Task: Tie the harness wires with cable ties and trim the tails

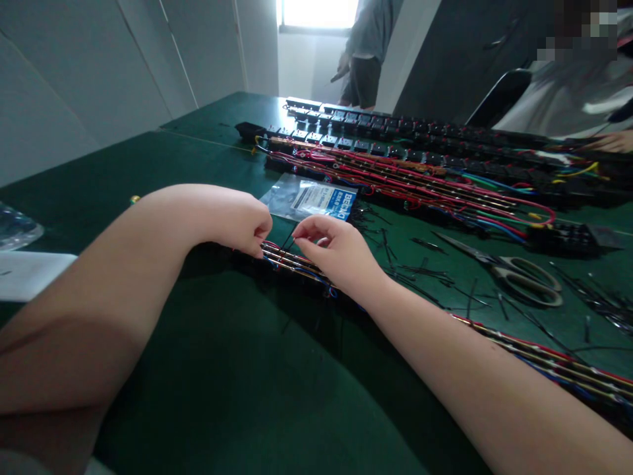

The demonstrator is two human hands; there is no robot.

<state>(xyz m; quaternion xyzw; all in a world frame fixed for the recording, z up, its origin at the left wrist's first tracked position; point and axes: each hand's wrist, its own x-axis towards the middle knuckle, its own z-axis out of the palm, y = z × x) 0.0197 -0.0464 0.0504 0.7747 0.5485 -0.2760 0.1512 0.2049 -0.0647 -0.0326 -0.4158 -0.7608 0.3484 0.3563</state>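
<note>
A: Starting from the left, how does your left hand [247, 224] stand?

B: Your left hand is curled in at the wired strip [301, 264], probably to steady it. You hide its fingertips partly, so I cannot tell whether they clamp anything.

A: And which way does the strip run in front of you?

B: It lies on the tabletop [208, 369], its long axis slanting from under your left hand, beneath your right forearm, toward you and out at the lower right. Which end is its front, I cannot tell.

A: What do you have next along it?

B: A thin black tie [289, 239] stands up from the strip, and your right hand [295, 239] has thumb and forefinger together on its upper part, seemingly for fine control.

A: Farther right?

B: You have loose ties [428, 272] scattered behind the strip, then scissors [514, 274], handles toward the right, likely placed there for easy reach.
</note>
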